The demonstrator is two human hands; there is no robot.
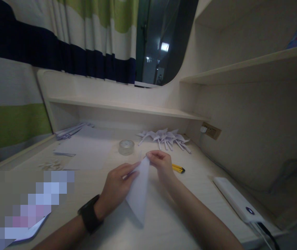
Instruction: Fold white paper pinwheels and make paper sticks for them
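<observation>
A folded sheet of white paper [140, 191], shaped like a long narrow triangle, lies on the pale wooden desk [179, 222] with its point toward me. My left hand [117, 185], with a black watch on its wrist, presses its fingers along the paper's left edge. My right hand [161, 165] pinches the paper's far top corner between thumb and fingers. Both hands are closed on the sheet.
Behind the hands stand a roll of clear tape [126, 147], a yellow utility knife [178, 168] and several folded white paper shapes [165, 137]. Flat sheets [83, 147] lie at the back left. A white power bank [238, 199] with a cable rests at the right. Shelves surround the desk.
</observation>
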